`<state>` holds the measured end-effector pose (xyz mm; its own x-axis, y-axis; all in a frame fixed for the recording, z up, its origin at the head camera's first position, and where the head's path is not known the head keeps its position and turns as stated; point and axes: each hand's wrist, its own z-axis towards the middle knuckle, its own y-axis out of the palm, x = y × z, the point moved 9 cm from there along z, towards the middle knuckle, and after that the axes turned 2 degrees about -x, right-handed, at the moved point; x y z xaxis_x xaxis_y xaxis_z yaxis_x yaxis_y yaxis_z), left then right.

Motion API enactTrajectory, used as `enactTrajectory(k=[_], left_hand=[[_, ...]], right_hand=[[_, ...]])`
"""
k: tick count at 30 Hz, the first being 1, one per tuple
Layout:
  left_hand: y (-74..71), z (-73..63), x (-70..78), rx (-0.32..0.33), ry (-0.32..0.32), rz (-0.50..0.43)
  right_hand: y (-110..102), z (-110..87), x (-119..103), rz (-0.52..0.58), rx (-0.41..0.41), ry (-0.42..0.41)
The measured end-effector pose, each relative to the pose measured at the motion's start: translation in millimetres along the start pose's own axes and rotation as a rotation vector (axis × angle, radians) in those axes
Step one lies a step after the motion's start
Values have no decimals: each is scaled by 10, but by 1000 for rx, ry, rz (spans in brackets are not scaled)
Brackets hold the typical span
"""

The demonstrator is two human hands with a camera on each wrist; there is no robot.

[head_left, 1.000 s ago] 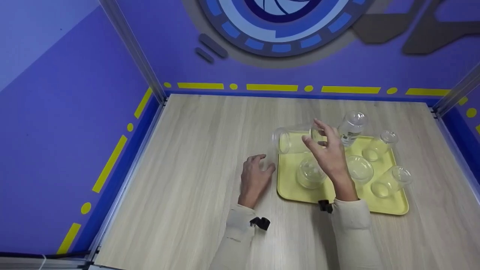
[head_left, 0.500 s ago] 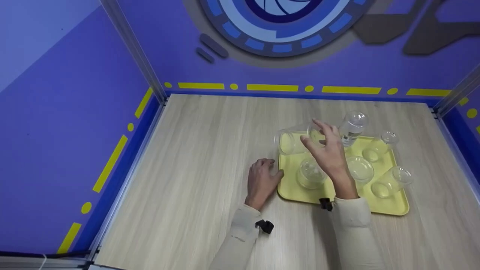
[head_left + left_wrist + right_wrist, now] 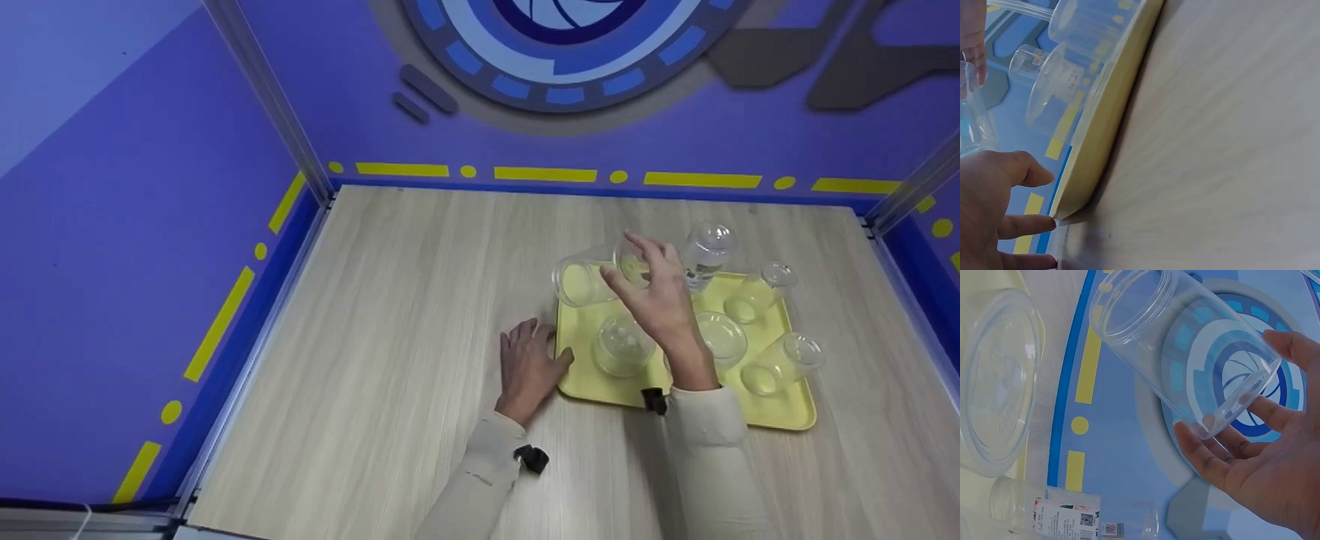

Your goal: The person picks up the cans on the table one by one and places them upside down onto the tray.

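My right hand (image 3: 660, 300) grips a clear plastic jar (image 3: 586, 281) by its base. In the right wrist view the thumb and fingers (image 3: 1207, 458) spread around the jar's bottom end, and its threaded mouth points away from the palm. The jar is tilted on its side over the far left part of a yellow tray (image 3: 574, 337). My left hand (image 3: 529, 371) is at the tray's left edge, thumb (image 3: 1036, 171) and fingers apart beside the tray corner. A clear round container (image 3: 622, 349) stands on the tray between the hands.
A clear bottle (image 3: 709, 251) with a printed label stands at the tray's far side. Further clear vessels are on the tray: a container (image 3: 721, 341) partly behind my right wrist, a jar (image 3: 757, 292) and a cup (image 3: 781, 366). Blue panels (image 3: 525, 135) wall in the wooden table.
My left hand has moved right, from the bare table to the tray's left edge. The jar in my right hand has shifted slightly right and changed its tilt a little.
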<state>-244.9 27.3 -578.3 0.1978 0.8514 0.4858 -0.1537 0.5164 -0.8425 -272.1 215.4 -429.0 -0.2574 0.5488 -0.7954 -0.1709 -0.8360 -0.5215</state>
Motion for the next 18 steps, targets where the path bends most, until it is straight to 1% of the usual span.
enactTrajectory(k=[10, 18], left_hand=[[35, -35, 3, 33, 29, 0], [80, -65, 9, 8, 37, -11]], right_hand=[[-34, 72, -41, -77, 4, -21], [-70, 138, -47, -130, 2, -31]])
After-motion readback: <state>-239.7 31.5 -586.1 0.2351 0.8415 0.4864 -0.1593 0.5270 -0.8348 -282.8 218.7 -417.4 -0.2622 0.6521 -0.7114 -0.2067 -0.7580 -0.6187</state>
